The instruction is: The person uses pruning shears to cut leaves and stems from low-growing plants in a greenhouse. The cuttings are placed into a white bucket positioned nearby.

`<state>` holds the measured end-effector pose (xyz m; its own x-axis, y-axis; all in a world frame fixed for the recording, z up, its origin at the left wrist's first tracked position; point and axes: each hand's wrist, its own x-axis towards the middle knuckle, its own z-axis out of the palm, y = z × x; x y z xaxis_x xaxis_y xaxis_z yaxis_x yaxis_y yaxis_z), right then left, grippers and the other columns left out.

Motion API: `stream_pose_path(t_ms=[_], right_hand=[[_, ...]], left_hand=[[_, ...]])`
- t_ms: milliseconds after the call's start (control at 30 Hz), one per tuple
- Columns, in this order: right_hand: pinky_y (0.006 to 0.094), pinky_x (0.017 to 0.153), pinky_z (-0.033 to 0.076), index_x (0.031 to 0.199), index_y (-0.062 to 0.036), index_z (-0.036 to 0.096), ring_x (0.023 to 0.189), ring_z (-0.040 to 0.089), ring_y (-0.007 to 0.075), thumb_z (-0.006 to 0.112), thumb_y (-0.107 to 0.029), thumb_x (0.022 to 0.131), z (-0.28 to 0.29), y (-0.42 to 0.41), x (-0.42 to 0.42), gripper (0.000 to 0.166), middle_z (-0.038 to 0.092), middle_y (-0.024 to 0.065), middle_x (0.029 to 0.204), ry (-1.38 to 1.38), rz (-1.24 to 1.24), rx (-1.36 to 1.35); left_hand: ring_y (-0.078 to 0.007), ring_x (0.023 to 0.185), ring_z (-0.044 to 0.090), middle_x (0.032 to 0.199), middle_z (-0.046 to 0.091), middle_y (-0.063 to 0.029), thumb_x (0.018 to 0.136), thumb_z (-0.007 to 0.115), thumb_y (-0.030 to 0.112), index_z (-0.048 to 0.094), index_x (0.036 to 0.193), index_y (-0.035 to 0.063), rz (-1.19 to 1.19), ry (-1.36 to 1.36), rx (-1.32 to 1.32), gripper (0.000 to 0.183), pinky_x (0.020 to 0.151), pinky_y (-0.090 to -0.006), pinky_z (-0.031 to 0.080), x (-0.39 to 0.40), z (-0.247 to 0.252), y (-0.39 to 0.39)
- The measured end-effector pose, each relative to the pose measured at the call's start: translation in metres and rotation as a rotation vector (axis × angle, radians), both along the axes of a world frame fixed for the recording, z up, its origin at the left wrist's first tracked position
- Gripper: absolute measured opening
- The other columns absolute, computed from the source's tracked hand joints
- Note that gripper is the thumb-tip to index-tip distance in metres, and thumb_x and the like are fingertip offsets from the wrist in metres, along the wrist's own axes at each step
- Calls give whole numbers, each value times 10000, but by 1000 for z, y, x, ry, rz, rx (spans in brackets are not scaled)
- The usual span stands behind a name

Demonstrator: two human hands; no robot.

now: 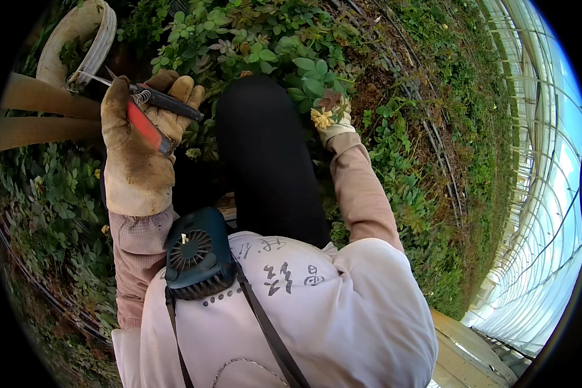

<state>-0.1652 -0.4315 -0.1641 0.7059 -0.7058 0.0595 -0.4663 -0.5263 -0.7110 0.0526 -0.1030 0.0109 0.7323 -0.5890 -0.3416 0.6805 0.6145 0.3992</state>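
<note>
On the left, my left hand (143, 160), in a stained tan work glove, is turned palm up. Pruning shears (148, 119) lie across its palm, held under the thumb. They have one red handle, one dark handle and a coil spring; their blades are parted and point to the upper left. Past my black-clad knee (266, 155), my right hand (339, 123) wears a pale glove and is partly covered by leaves. A withered yellow flower (322, 119) with a reddish leaf shows at its fingers, apparently held there. Most of those fingers are hidden.
Leafy rose bushes (242, 43) surround me. Dark irrigation hoses (431, 131) run along the soil at right. A white ribbed curved piece (102, 43) and tan bands (48, 114) are at upper left. A portable fan (199, 252) hangs on my chest. Greenhouse hoops (543, 121) rise at right.
</note>
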Motion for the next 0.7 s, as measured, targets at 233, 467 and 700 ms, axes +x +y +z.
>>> stream_pose_path(t_ms=[233, 467, 700], right_hand=[[402, 1075, 446, 1432, -17, 478, 1278, 553, 357, 691, -206, 854, 58, -12, -25, 644, 554, 225, 1397, 288, -111, 87], [244, 679, 564, 1179, -74, 698, 791, 676, 128, 687, -132, 940, 142, -185, -7, 247, 730, 63, 1015, -52, -379, 291], [312, 717, 538, 1243, -105, 657, 951, 671, 204, 557, -323, 1014, 146, -327, 86, 331, 686, 101, 1153, 1279, 214, 108]], left_hand=[[-454, 1204, 569, 1291, 541, -320, 1012, 484, 425, 419, 1315, -178, -61, 3, -123, 678, 1165, -631, 343, 2, 3, 0], [-417, 1272, 541, 1405, 441, -349, 1019, 435, 455, 301, 1420, -175, 149, -73, 171, 759, 1198, -600, 298, -19, 14, -10], [-401, 1273, 547, 1359, 523, -301, 1056, 368, 430, 399, 1375, -138, 81, -128, 260, 653, 1173, -595, 348, -17, 7, -33]])
